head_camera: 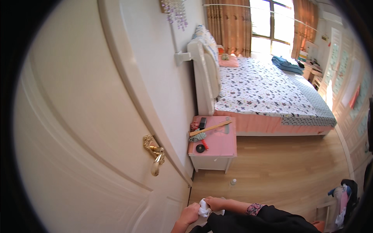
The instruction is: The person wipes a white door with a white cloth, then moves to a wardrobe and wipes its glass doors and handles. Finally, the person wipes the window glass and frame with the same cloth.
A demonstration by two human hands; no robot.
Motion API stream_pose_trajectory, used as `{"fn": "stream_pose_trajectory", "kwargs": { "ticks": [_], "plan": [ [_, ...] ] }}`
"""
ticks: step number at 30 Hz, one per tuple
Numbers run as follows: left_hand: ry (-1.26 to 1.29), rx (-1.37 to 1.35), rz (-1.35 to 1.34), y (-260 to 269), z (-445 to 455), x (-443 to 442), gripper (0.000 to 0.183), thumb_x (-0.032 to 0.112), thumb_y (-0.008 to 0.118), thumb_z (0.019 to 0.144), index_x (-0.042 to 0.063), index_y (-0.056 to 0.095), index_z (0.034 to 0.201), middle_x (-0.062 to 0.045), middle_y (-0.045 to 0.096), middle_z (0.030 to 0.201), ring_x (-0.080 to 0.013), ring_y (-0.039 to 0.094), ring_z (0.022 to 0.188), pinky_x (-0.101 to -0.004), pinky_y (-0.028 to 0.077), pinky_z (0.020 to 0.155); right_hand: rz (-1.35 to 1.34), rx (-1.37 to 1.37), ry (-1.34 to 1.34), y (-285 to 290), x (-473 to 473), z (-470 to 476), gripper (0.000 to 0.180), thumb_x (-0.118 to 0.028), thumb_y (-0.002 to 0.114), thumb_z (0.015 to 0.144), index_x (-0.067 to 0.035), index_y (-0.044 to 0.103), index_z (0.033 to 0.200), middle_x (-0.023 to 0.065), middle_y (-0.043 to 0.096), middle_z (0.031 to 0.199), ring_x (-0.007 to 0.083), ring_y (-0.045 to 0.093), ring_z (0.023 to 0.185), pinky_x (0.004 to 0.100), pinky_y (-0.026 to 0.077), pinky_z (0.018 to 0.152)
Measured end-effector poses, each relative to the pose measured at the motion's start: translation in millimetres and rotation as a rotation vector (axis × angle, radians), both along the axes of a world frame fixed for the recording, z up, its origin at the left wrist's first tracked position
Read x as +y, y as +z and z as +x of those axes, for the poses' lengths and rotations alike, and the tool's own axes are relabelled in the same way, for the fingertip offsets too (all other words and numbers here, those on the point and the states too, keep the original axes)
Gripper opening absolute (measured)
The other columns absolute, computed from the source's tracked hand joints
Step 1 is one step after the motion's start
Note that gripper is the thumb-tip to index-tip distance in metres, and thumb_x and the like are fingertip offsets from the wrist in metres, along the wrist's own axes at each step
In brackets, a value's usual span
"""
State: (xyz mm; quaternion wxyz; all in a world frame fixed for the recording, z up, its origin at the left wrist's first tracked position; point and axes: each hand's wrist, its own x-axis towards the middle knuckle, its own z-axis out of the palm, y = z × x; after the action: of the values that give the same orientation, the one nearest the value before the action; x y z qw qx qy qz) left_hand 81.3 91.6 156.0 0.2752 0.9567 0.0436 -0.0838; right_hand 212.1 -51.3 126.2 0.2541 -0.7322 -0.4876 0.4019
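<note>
At the bottom of the view, my left hand [190,213] grips one side of a bunched white cloth [204,208]. My right hand [215,203] closes on its other side, close beside the left. The cloth hangs partly behind my black clothing. A cream door [116,163] with a gold lever handle [156,160] stands to the left of both hands. Ahead is a white nightstand with a pink top [217,145], bearing a wooden stick [211,128], a round black case [200,148] and a red-handled thing [205,144].
A bed with a patterned sheet [256,87] stands beyond the nightstand. A small bottle [233,182] is on the wooden floor [271,163]. Clothes [345,198] are heaped on a chair at lower right. Wardrobe doors [341,70] line the right side.
</note>
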Motion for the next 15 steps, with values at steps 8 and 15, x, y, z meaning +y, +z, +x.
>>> {"fn": "stream_pose_trajectory", "kwargs": {
  "ticks": [8,15],
  "plan": [
    [-0.523,0.405,0.07,-11.8,75.0,-105.3,0.035,0.034,0.046,0.086,0.008,0.055,0.107,-0.02,0.059,0.106,-0.036,0.056,0.102,-0.044,0.046,0.084,-0.088,-0.114,-0.297,-9.9,-135.9,12.3,0.037,-0.024,0.057,0.082,-0.005,0.055,0.114,0.0237,0.054,0.115,0.0416,0.055,0.104,0.0463,0.046,0.087],
    [-0.839,0.423,0.012,-87.7,159.4,-193.2,0.035,0.03,0.047,0.086,0.01,0.054,0.114,-0.017,0.058,0.11,-0.0339,0.055,0.105,-0.0426,0.046,0.086,-0.114,-0.167,-0.468,-6.6,-254.5,55.3,0.033,-0.023,0.047,0.087,-0.008,0.054,0.116,0.0227,0.054,0.114,0.0408,0.056,0.103,0.0463,0.047,0.085]
  ]
}}
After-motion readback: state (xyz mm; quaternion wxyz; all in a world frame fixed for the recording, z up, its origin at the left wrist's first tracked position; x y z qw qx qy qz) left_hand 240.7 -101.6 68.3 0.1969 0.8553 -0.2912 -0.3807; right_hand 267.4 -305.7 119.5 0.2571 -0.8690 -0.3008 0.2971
